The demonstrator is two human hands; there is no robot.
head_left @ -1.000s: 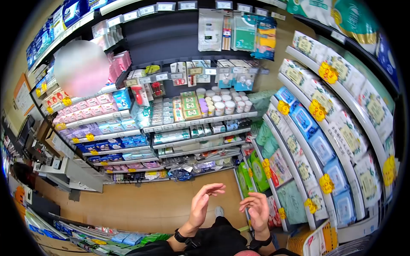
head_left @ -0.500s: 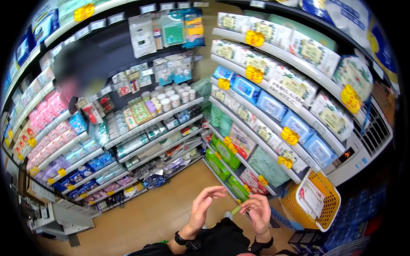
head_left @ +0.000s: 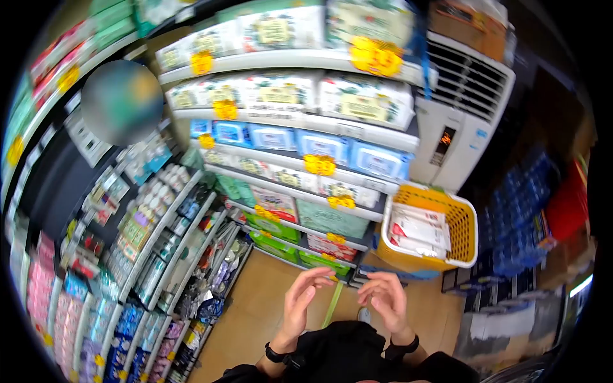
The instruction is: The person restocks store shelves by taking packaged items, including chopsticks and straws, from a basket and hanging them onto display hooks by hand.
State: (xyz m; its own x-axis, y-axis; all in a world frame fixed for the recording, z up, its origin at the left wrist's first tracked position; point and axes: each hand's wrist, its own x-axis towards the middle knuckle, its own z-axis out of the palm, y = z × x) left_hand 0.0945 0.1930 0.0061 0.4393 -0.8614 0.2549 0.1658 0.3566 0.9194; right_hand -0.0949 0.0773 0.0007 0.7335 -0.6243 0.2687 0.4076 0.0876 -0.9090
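Note:
Both of my hands are raised over the floor in front of my body, a hand's width apart. My left hand (head_left: 301,305) has its fingers bent loosely and holds nothing. Slightly curled fingers also show on my right hand (head_left: 386,302), with nothing between them. A dark band sits on each wrist. Beyond my right hand stands a yellow basket (head_left: 461,262) with white and red packages (head_left: 419,231) inside. Low on the shelving past my left hand lie green packs (head_left: 273,228).
Shelves of white tissue packs (head_left: 366,102) and blue wipe packs (head_left: 322,147) stand ahead. More shelving (head_left: 131,271) holds cups and small goods at the left. A white air-conditioning unit (head_left: 461,121) and wrapped blue bottles (head_left: 520,198) are at the right.
The view has turned to the right. The tissue shelves now lie ahead, and the yellow basket has come nearer the middle. Both hands keep nearly the same raised pose.

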